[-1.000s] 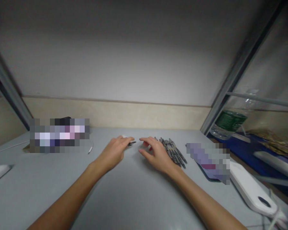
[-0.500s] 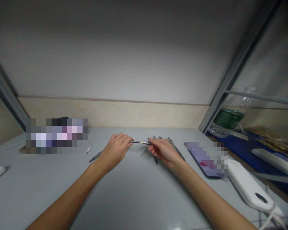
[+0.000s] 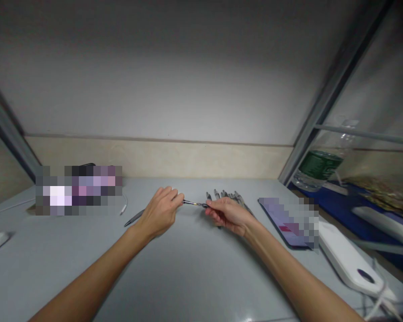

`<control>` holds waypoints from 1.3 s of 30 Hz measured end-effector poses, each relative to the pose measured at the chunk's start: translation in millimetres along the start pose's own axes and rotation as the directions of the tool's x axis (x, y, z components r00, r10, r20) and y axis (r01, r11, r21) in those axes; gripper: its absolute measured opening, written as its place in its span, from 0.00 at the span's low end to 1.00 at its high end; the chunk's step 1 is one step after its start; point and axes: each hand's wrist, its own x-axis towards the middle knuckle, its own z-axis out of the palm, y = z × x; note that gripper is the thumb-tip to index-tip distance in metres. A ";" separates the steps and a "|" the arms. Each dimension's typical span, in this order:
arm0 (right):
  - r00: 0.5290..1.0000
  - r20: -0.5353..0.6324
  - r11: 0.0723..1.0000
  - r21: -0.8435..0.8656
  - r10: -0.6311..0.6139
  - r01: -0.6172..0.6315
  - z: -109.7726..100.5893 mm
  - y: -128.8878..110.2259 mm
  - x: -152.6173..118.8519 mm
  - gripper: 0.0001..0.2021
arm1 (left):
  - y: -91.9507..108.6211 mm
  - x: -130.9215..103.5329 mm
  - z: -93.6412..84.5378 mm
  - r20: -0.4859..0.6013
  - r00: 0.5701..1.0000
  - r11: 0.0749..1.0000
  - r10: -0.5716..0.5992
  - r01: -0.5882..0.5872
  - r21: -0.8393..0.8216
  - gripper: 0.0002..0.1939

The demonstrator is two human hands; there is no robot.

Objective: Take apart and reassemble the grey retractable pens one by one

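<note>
A slim dark pen (image 3: 193, 203) runs between my two hands just above the desk, with a thin shiny section showing in the gap. My left hand (image 3: 163, 206) is closed around its left end, the fingers hiding that part. With thumb and fingertips, my right hand (image 3: 229, 215) pinches the right end. Behind and beneath the right hand lie several grey pens (image 3: 216, 193) side by side, partly covered by it. Another grey pen (image 3: 134, 218) rests on the desk and disappears under my left wrist.
A phone (image 3: 282, 223) lies right of my right hand, beside a white oblong device (image 3: 349, 259) with a cord. A pixelated object (image 3: 79, 192) and a white cable tip (image 3: 123, 209) are at left. Beyond the right metal post stands a green-labelled bottle (image 3: 319, 167).
My right hand has shifted slightly left, and the held pen now slopes down a little more toward it. More of the pens behind the right hand show. My left hand is nearly still.
</note>
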 end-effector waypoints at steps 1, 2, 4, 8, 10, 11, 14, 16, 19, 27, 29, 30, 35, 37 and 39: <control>1.000 -0.021 0.999 -0.032 -0.001 0.000 0.4 -0.2 -0.8 0.15 | 0.3 0.0 0.3 0.002 1.000 1.000 0.006 -0.006 -0.001 0.08; 0.999 -0.034 0.998 -0.064 -0.005 0.003 0.8 -0.5 -1.7 0.15 | 0.3 -0.1 0.7 0.001 1.000 1.000 0.013 -0.013 -0.001 0.08; 0.999 -0.037 0.992 -0.124 -0.024 0.019 1.5 -1.0 -3.6 0.15 | -0.5 -0.2 1.4 0.000 0.999 0.999 0.034 -0.034 0.000 0.08; 0.997 -0.004 0.965 -0.250 -0.081 0.078 1.9 -1.5 -6.8 0.18 | -4.4 -1.2 3.7 -0.006 0.997 0.997 0.075 -0.075 0.008 0.07; 0.991 0.033 0.931 -0.341 -0.128 0.132 1.3 -1.8 -8.1 0.19 | -6.5 -1.8 4.5 -0.006 0.995 0.995 0.095 -0.095 0.006 0.07; 0.988 0.062 0.909 -0.386 -0.145 0.157 0.9 -2.0 -8.9 0.19 | -7.4 -2.0 4.7 -0.008 0.994 0.994 0.109 -0.109 0.009 0.07; 0.981 0.162 0.876 -0.452 -0.104 0.167 0.3 -2.5 -11.6 0.19 | -8.9 -1.9 3.5 -0.049 0.987 0.988 0.150 -0.149 0.038 0.09; 0.974 0.228 0.904 -0.414 -0.011 0.107 0.9 -1.7 -13.1 0.20 | -8.8 -1.6 1.9 -0.083 0.982 0.984 0.169 -0.164 0.062 0.12; 0.937 0.339 0.961 -0.275 0.088 0.009 3.1 1.5 -13.5 0.19 | -7.8 -1.0 0.4 -0.116 0.976 0.982 0.184 -0.177 0.068 0.14; 0.956 0.263 0.859 -0.452 -0.131 0.243 9.6 6.4 -9.9 0.17 | -4.5 0.0 6.5 -0.056 0.991 0.992 0.124 -0.125 -0.014 0.10; 0.930 0.208 0.652 -0.667 -0.302 0.361 10.1 4.5 -9.8 0.16 | -1.5 0.7 7.6 -0.026 0.998 0.995 0.062 -0.064 -0.074 0.08; 0.899 0.200 0.526 -0.753 -0.389 0.395 9.9 3.3 -9.8 0.15 | 0.2 0.9 7.9 -0.010 1.000 0.992 0.025 -0.026 -0.121 0.08; 0.688 0.303 0.098 -0.873 -0.659 0.478 5.7 -0.9 -8.6 0.10 | 5.0 -0.9 7.7 0.109 0.985 0.853 -0.136 0.172 -0.492 0.11; 0.673 0.257 0.123 -0.878 -0.693 0.462 3.6 -1.4 -8.3 0.10 | 2.9 -2.1 6.6 0.103 0.976 0.774 -0.194 0.217 -0.595 0.09; 0.710 0.145 0.262 -0.864 -0.690 0.431 2.4 -1.6 -8.0 0.11 | -1.1 -2.4 5.3 0.031 0.974 0.759 -0.223 0.193 -0.622 0.08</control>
